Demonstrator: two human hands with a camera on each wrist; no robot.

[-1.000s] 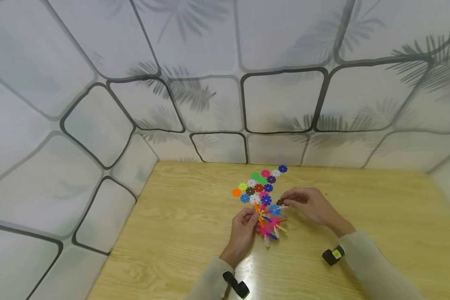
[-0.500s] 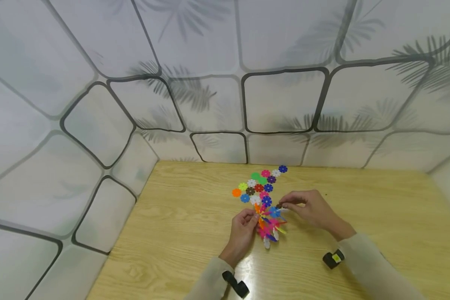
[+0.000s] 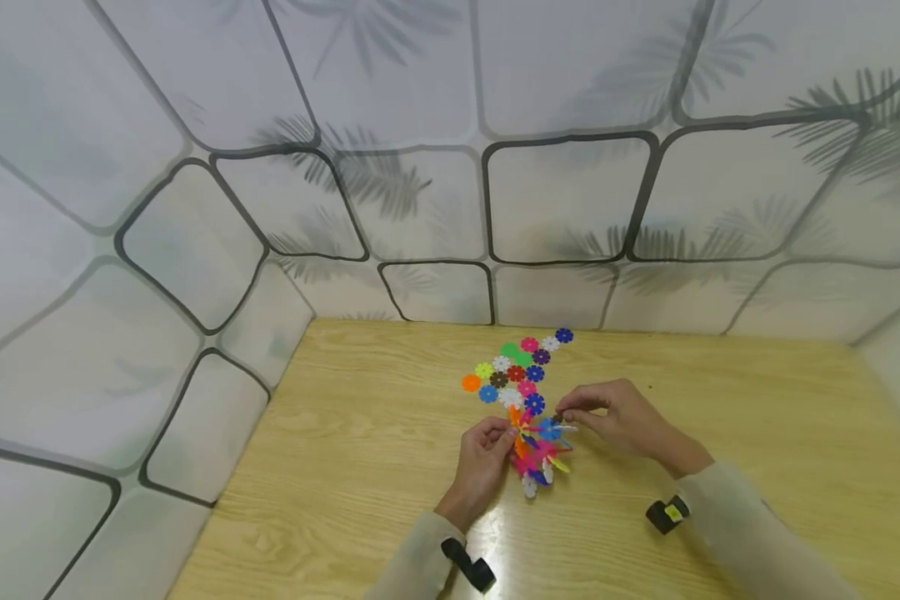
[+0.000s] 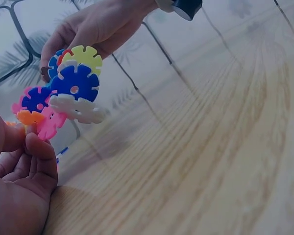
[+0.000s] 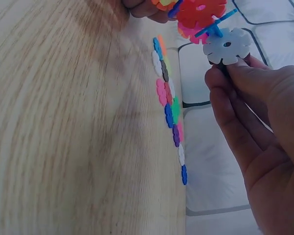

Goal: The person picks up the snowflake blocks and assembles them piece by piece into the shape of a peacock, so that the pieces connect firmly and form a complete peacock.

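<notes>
In the head view my left hand (image 3: 480, 471) pinches the left side of a cluster of slotted plastic snowflake discs (image 3: 532, 457), holding it above the table. Orange, pink, blue, white and yellow discs interlock at several angles in it. My right hand (image 3: 618, 417) pinches a brown snowflake disc (image 3: 558, 416) at the cluster's upper right, close to a light blue disc (image 3: 548, 429). The right wrist view has a white disc (image 5: 228, 46) at the right fingertips, with the brown one mostly hidden behind it. Whether the brown disc's slot is engaged, I cannot tell.
Several loose discs lie flat in rows behind the cluster, among them an orange disc (image 3: 471, 382), a red disc (image 3: 516, 373) and a dark blue disc (image 3: 564, 335). The wooden table (image 3: 345, 450) meets a patterned wall (image 3: 435, 208) at its back edge.
My right hand has brought the brown disc slightly left and down, up against the cluster's upper right. The cluster has tilted a little in my left hand, which stays almost in place.
</notes>
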